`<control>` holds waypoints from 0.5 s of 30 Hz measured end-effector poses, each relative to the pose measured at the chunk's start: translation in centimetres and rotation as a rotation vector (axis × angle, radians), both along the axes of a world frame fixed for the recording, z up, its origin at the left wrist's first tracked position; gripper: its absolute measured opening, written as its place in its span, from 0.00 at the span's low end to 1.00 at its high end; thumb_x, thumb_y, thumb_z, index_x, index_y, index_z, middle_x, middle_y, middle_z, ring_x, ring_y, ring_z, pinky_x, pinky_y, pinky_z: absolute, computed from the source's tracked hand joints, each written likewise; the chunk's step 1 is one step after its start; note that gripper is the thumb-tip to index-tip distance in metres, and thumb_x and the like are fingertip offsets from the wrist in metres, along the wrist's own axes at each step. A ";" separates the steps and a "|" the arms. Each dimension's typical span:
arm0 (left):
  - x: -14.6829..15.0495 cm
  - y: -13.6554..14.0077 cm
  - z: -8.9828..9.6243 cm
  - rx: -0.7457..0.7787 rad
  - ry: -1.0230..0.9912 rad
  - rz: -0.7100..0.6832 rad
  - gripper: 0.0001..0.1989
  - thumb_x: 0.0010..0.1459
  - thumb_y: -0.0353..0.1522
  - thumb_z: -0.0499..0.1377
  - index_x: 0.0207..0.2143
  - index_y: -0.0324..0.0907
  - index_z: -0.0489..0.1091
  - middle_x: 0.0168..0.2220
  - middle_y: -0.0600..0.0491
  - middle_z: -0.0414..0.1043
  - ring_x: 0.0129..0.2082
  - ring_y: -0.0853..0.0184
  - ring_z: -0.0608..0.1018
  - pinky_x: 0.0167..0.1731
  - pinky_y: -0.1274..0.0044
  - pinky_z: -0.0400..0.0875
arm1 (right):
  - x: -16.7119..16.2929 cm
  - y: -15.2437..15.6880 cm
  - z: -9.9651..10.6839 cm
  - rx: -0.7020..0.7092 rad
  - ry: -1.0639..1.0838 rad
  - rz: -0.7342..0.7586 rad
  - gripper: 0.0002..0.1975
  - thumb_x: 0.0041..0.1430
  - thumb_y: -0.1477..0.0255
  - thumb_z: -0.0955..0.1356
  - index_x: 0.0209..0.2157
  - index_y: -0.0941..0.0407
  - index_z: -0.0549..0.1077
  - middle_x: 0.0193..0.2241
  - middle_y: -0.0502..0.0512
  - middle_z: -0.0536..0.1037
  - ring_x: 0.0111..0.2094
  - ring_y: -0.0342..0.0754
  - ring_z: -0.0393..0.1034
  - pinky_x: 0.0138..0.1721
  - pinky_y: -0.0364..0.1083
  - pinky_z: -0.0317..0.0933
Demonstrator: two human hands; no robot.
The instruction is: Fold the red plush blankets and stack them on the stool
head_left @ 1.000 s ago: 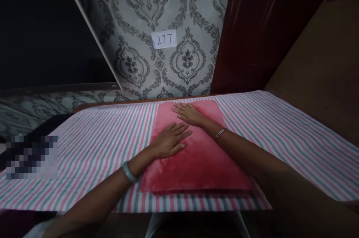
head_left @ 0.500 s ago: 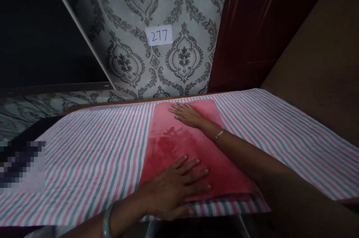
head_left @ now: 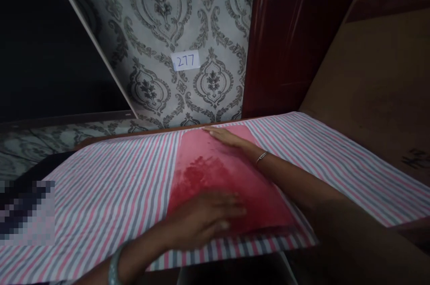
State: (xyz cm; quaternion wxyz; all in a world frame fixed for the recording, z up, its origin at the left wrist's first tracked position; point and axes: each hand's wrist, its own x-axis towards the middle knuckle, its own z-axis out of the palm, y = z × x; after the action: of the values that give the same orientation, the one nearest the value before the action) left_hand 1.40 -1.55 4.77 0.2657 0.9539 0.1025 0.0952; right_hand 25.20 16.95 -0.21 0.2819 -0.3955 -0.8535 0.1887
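A folded red and pink plush cloth (head_left: 201, 173) lies flat, its nap darker in the middle and towards the front edge. My left hand (head_left: 204, 218), with a pale bangle at the wrist, is over the near part of the cloth. It is slightly blurred, and its fingers are stretched out with nothing gripped. Towards the far end, my right hand (head_left: 224, 136) rests on the cloth with its fingers extended and palm down. A thin silver bracelet circles that wrist. Under the plush cloth spreads a striped sheet (head_left: 134, 186) in pink, grey and white.
Behind the table stands a patterned wall with a paper label (head_left: 186, 60) reading 277. A dark screen (head_left: 60, 52) is at the left. On the right are a dark red panel (head_left: 285, 39) and a large brown cardboard box (head_left: 376, 79).
My left hand has lifted a little and its fingers have drawn closer together. My right hand has slid to the far edge of the cloth. The view has tilted up and shifted right.
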 end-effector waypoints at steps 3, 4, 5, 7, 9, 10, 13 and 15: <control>2.3 4.4 -0.1 0.156 -0.032 0.148 0.21 0.70 0.34 0.46 0.63 0.48 0.62 0.65 0.49 0.63 0.65 0.63 0.65 0.62 0.63 0.62 | 2.4 0.2 1.0 0.078 -0.074 -0.021 0.26 0.72 0.58 0.55 0.65 0.51 0.61 0.66 0.53 0.62 0.67 0.50 0.53 0.68 0.55 0.44; 3.3 5.9 -0.3 0.205 -0.016 0.173 0.21 0.70 0.35 0.47 0.63 0.45 0.63 0.64 0.46 0.63 0.65 0.61 0.65 0.62 0.61 0.62 | 3.2 0.2 1.0 0.084 -0.139 -0.045 0.25 0.71 0.59 0.57 0.65 0.53 0.63 0.66 0.55 0.62 0.67 0.52 0.52 0.68 0.56 0.43; 4.5 7.2 -0.7 0.253 0.003 0.184 0.21 0.69 0.36 0.48 0.62 0.43 0.63 0.64 0.44 0.64 0.65 0.59 0.65 0.61 0.60 0.63 | 3.8 0.2 0.9 0.077 -0.204 -0.070 0.25 0.71 0.60 0.58 0.64 0.54 0.63 0.66 0.56 0.61 0.67 0.53 0.51 0.68 0.56 0.43; 6.7 8.9 -1.7 0.312 0.035 0.158 0.21 0.68 0.36 0.49 0.60 0.41 0.65 0.63 0.42 0.65 0.64 0.58 0.66 0.61 0.61 0.62 | 4.7 -0.2 0.4 0.046 -0.308 -0.104 0.24 0.70 0.63 0.60 0.64 0.54 0.63 0.67 0.57 0.58 0.68 0.53 0.49 0.68 0.56 0.43; 8.6 9.3 -2.8 0.340 0.061 0.102 0.22 0.68 0.38 0.51 0.61 0.40 0.64 0.64 0.40 0.63 0.65 0.56 0.65 0.63 0.61 0.60 | 5.1 -0.6 -0.5 0.027 -0.361 -0.128 0.24 0.70 0.64 0.61 0.65 0.51 0.62 0.68 0.55 0.55 0.69 0.54 0.47 0.68 0.57 0.43; 9.2 9.1 -3.4 0.347 0.075 0.082 0.25 0.67 0.40 0.52 0.63 0.39 0.62 0.65 0.39 0.60 0.66 0.54 0.62 0.63 0.58 0.58 | 5.2 -0.8 -0.9 0.025 -0.376 -0.145 0.25 0.70 0.64 0.61 0.66 0.49 0.60 0.69 0.54 0.53 0.69 0.54 0.46 0.68 0.58 0.43; 10.2 7.4 -4.6 0.339 0.119 0.080 0.36 0.64 0.48 0.53 0.67 0.37 0.54 0.68 0.34 0.51 0.69 0.46 0.53 0.64 0.50 0.50 | 5.1 -1.1 -1.8 0.026 -0.413 -0.183 0.26 0.70 0.64 0.60 0.68 0.47 0.56 0.70 0.53 0.49 0.70 0.57 0.43 0.68 0.60 0.41; 10.4 6.1 -4.9 0.325 0.131 0.047 0.38 0.63 0.50 0.52 0.68 0.37 0.52 0.70 0.34 0.47 0.70 0.44 0.49 0.64 0.48 0.47 | 5.0 -1.0 -2.2 0.028 -0.433 -0.183 0.26 0.71 0.64 0.59 0.68 0.47 0.54 0.70 0.53 0.48 0.70 0.57 0.41 0.68 0.60 0.40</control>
State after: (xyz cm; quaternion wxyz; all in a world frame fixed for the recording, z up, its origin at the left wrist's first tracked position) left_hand 11.75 4.51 -0.15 0.0984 0.9858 0.1252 0.0541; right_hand 30.20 15.90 -2.43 0.1134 -0.4985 -0.8572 0.0612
